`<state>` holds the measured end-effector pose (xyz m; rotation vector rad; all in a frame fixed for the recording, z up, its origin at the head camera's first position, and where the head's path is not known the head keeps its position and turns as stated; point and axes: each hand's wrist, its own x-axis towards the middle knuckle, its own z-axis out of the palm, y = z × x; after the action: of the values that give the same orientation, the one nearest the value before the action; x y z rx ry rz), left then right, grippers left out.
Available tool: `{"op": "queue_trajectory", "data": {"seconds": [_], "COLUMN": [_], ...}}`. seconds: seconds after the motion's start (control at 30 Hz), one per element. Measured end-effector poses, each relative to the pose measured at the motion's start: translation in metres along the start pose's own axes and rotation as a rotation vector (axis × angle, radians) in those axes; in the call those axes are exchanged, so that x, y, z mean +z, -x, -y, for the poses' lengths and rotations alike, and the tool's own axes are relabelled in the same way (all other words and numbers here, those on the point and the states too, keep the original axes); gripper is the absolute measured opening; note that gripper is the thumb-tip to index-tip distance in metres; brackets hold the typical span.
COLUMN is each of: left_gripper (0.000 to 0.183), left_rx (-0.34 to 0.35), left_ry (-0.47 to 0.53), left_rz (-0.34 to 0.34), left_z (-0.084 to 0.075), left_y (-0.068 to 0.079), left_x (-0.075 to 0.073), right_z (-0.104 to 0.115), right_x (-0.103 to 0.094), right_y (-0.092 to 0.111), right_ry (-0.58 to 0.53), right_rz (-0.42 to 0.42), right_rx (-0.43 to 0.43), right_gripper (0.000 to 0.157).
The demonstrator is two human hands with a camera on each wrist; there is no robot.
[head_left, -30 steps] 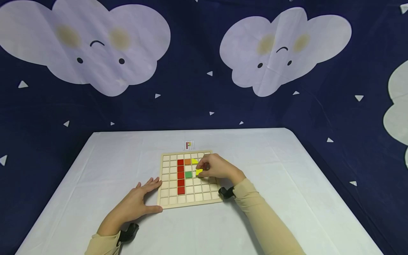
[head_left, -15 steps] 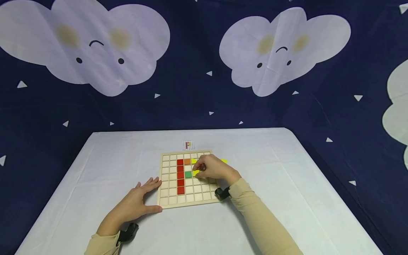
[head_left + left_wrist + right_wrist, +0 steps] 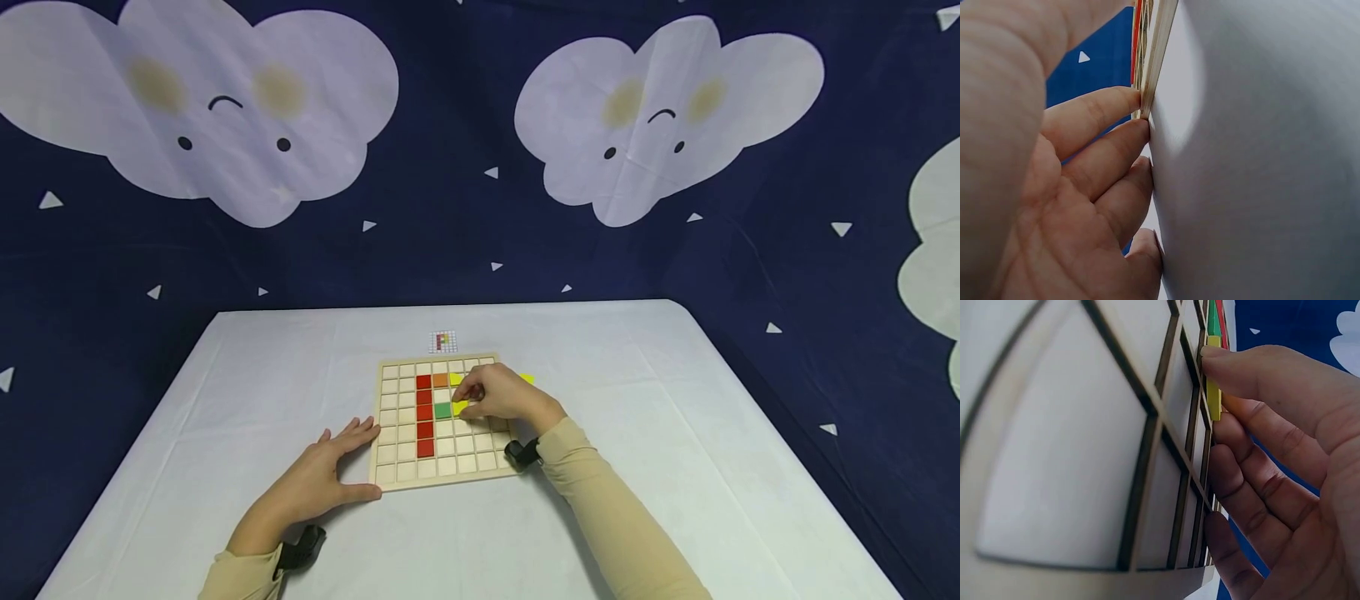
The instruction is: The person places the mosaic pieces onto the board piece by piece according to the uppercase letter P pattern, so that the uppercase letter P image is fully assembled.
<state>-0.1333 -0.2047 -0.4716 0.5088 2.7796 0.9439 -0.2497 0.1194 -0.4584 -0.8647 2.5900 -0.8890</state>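
A wooden grid board [image 3: 405,479] lies on the table, with a column of red tiles [image 3: 425,430], an orange tile [image 3: 440,380], a green tile [image 3: 442,410] and a yellow tile [image 3: 456,379] in its squares. My right hand [image 3: 506,393] pinches another yellow tile [image 3: 1214,381] between thumb and fingers, right beside the green one. Part of that tile is hidden by the fingers in the head view. My left hand [image 3: 318,471] rests at the board's left side with spread fingers, thumb by the near corner and fingertips against the wooden edge [image 3: 1159,59].
A small printed card [image 3: 443,342] with a coloured grid pattern lies just beyond the board. One more yellow piece [image 3: 527,378] shows past the right hand, at the board's right. White cloth [image 3: 225,400] covers the table, and a dark blue cloud-patterned curtain [image 3: 442,250] hangs behind.
My right hand has moved a little left, bringing the yellow tile up to the green tile. The yellow piece at the right has come into view behind it. The left hand stays put.
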Motion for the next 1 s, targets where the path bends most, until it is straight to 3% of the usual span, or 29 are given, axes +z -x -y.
{"op": "queue_trajectory", "data": {"seconds": [0.43,1.0], "left_gripper": [0.098,0.098], "left_rx": [-0.004,-0.007], "left_ry": [0.011,0.02], "left_rz": [0.013,0.011], "left_z": [0.0013,0.0012], "left_y": [-0.0002,-0.0002], "left_x": [-0.0002,0.0002], "right_z": [0.0029,0.0025], "right_x": [0.0007,0.0025], "right_y": [-0.0012,-0.0009], "right_ry": [-0.053,-0.066], "right_rz": [0.001,-0.006], "right_rx": [0.068,0.083], "right_gripper": [0.019,0.019]}}
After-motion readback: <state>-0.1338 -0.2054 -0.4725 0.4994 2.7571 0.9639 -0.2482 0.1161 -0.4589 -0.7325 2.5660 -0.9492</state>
